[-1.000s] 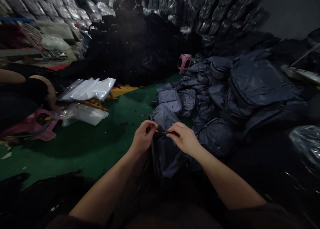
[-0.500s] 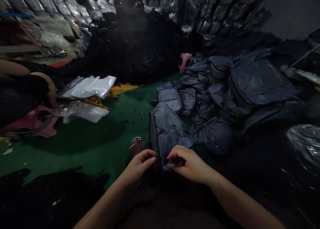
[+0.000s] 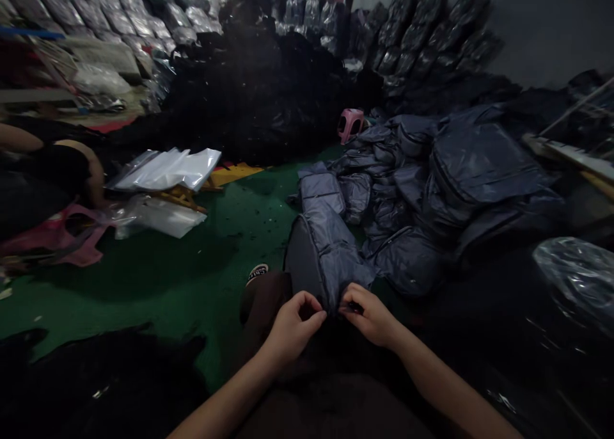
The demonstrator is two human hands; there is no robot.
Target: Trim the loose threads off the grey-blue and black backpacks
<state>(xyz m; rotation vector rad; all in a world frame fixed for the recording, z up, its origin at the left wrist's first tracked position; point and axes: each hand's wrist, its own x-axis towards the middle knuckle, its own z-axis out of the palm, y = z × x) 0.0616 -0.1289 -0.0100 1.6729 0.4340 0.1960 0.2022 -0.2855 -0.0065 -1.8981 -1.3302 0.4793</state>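
One head view. Left hand (image 3: 298, 324): thumb and forefinger tips pinching the bag (image 3: 336, 253) by its near edge. Right hand (image 3: 371, 317) just beside it, fingers curled inward; too dark to tell what they grip. Bag lies just beyond both hands, slack; a heap (image 3: 407, 260) of others sits beyond the right hand. Judgement: limp cloth could slip from so small a pinch, or bunch between the hands if pulled unevenly.

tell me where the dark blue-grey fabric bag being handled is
In the head view, the dark blue-grey fabric bag is just below and right of centre, its near end between the left hand and right hand.
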